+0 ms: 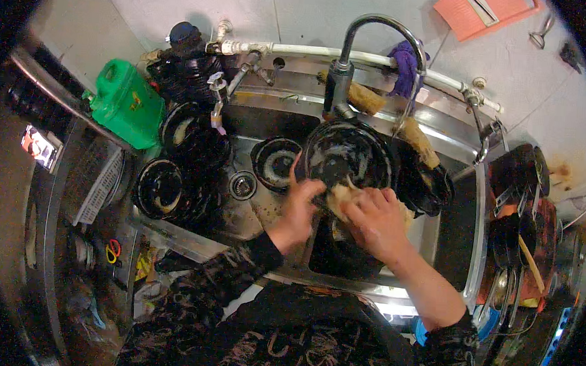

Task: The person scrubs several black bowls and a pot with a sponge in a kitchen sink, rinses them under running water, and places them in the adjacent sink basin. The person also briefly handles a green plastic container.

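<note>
My right hand (pixel 373 220) grips a pale loofah-like scrubber (pixel 342 198) at the near rim of a wet black bowl (pixel 350 154) below the faucet (pixel 340 80). At that bowl's near left side is my left hand (pixel 299 211), its thumb and fingers around the rim; blur hides the exact contact. Just left of it, a smaller black bowl (pixel 275 163) with suds sits in the steel double sink. Stacked black bowls (pixel 161 187) fill the sink's left end. A dark elongated pan or dish (pixel 426 191) lies to the right, with a loofah (pixel 419 140) across it.
A green plastic jug (pixel 126 105) stands at the back left. Behind the sink run a white pipe (pixel 306 50) with a purple cloth (pixel 406 66) over it, and another loofah (pixel 366 98) on the ledge. Black pans (pixel 515 171) hang at right; a white plastic basket (pixel 100 189) is at left.
</note>
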A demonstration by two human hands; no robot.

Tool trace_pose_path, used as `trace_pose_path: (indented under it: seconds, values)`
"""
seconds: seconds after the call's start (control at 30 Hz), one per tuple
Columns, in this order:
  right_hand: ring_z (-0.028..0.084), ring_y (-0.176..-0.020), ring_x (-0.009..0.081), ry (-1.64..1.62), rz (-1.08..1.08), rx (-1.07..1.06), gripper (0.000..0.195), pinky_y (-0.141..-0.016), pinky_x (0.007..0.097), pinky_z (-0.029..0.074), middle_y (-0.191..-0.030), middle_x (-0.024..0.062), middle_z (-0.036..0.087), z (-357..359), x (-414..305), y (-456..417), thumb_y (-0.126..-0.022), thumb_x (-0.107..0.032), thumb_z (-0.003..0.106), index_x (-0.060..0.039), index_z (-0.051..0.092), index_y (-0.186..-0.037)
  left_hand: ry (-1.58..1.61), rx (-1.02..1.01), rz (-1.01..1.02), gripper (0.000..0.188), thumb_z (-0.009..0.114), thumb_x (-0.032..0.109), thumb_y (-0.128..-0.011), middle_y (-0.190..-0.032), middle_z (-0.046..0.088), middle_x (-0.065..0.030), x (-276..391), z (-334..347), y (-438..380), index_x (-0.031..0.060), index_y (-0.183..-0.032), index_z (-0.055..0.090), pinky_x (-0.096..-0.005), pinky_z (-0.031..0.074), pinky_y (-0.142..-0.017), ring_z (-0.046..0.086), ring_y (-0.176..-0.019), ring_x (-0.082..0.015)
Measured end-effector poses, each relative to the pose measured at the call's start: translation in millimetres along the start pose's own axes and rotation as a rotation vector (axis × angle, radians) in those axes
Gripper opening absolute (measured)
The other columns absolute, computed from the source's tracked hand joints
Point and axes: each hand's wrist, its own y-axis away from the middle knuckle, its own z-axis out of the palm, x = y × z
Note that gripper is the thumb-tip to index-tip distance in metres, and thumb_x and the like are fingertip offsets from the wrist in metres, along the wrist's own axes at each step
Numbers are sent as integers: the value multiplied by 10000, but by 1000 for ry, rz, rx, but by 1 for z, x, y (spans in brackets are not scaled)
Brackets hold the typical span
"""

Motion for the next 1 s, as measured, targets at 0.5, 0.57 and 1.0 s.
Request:
trace_pose_path:
  seconds: [0.5, 0.57, 1.0]
  values:
    - [481, -1003, 271, -195, 302, -1, 481, -819, 397, 367, -1016, 56, 542, 5, 21, 20, -522, -70, 679, -126, 531, -976, 93, 467, -161, 459, 531, 308, -854, -1072, 533, -119, 54, -117, -56, -9, -1160, 402, -353, 503, -607, 586, -843, -217]
    - [490, -1002, 283, -228, 370, 13, 494, -834, 384, 367, -1023, 74, 548, 3, 19, 29, -515, -26, 670, -113, 527, -980, 31, 474, -206, 616, 528, 351, -851, -1105, 504, -162, 23, -161, -80, -26, -1273, 284, -327, 502, -584, 580, -837, -238]
    - [521, -956, 327, -236, 806, 226, 461, -836, 383, 399, -1048, 126, 570, 4, 43, 111, -571, 18, 652, -75, 539, -1008, -708, 620, -380, 613, 378, 469, -895, -796, 481, -124, -140, -238, -143, 10, -1298, 325, -407, 404, -488, 423, -520, -224]
